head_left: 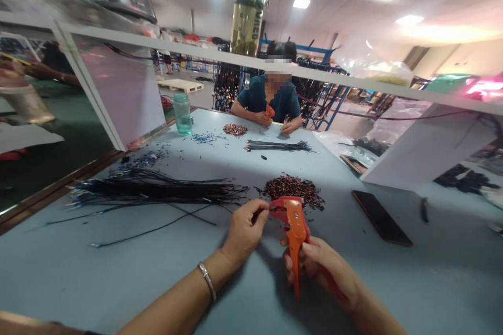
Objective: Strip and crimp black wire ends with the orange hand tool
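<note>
The left hand (245,227) is closed in a pinch at the mouth of an orange-and-red hand tool (295,225); whatever sits between its fingertips is too small to make out. The right hand (314,261) wraps around the tool's handles, which stand apart, and holds it upright above the blue tabletop (157,282). Just beyond the tool's head lies a pile of small copper-coloured pieces (294,191), leaving little room forward. A bundle of black wires (153,189) spreads to the left, and tabletop runs from it toward the near side. Rightward, tabletop shows as far as a dark phone (381,218). Farther out, a brown edge (55,196) bounds the left side; a co-worker (271,94) sits at the far edge.
</note>
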`<state>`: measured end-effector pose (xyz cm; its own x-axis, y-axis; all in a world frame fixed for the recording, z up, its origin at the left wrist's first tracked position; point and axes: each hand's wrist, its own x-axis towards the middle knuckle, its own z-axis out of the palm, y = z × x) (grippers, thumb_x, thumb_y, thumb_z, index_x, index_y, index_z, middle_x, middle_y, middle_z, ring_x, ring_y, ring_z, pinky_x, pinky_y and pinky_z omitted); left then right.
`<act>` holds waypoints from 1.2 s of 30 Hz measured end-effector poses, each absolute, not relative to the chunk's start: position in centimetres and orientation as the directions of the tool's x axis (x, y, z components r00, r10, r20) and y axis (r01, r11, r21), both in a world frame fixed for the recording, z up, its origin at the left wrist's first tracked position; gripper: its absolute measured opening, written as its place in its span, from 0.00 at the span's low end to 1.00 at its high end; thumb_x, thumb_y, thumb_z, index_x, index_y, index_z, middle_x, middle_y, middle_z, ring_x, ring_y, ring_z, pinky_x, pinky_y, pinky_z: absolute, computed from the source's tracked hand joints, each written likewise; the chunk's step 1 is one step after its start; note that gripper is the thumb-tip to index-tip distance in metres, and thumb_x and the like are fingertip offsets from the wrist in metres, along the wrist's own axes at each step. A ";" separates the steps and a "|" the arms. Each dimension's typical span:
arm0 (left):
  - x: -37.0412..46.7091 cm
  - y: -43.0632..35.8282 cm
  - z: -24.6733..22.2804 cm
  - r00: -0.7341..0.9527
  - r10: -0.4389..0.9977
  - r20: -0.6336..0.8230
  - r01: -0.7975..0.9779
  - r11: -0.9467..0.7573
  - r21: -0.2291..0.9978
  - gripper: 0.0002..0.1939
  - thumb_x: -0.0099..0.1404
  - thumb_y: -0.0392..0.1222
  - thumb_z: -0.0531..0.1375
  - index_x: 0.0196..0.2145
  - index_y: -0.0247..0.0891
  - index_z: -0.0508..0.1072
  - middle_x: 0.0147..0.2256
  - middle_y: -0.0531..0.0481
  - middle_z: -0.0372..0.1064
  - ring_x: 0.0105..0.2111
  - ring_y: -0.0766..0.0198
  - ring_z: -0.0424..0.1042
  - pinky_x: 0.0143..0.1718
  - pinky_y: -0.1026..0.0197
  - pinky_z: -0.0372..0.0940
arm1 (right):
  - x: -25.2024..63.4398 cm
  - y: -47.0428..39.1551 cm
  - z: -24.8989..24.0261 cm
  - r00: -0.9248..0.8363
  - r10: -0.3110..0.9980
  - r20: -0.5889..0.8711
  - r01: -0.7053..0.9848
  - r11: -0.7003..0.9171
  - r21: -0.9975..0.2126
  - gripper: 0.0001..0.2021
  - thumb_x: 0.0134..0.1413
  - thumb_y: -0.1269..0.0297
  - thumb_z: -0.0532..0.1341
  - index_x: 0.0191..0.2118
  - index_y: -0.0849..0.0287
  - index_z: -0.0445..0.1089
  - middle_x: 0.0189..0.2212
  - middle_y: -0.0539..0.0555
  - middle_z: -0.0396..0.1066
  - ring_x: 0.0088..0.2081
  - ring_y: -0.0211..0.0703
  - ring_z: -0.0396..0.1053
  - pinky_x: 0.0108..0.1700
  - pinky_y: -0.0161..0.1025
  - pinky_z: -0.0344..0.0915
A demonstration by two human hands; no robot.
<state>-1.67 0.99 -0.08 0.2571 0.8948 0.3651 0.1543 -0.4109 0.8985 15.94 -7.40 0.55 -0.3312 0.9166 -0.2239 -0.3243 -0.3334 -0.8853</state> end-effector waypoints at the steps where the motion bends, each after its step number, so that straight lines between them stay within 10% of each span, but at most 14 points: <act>1: -1.7 1.0 -0.1 0.255 0.895 0.367 0.156 -0.413 0.897 0.09 0.63 0.39 0.54 0.30 0.36 0.73 0.27 0.52 0.70 0.28 0.65 0.66 0.31 0.66 0.59 | 15.9 -7.4 0.6 -0.332 0.916 -0.226 -0.325 -0.336 -0.884 0.19 0.52 0.50 0.63 0.41 0.62 0.69 0.29 0.55 0.74 0.29 0.44 0.73 0.35 0.43 0.67; 36: -1.6 0.5 0.8 0.217 0.948 0.233 0.144 -0.268 0.953 0.11 0.59 0.43 0.55 0.28 0.34 0.73 0.19 0.54 0.62 0.21 0.68 0.59 0.24 0.66 0.54 | 14.5 -7.7 -0.9 -0.152 0.980 -0.129 -0.217 -0.161 -0.963 0.22 0.49 0.44 0.63 0.24 0.60 0.60 0.13 0.43 0.57 0.11 0.28 0.53 0.12 0.27 0.53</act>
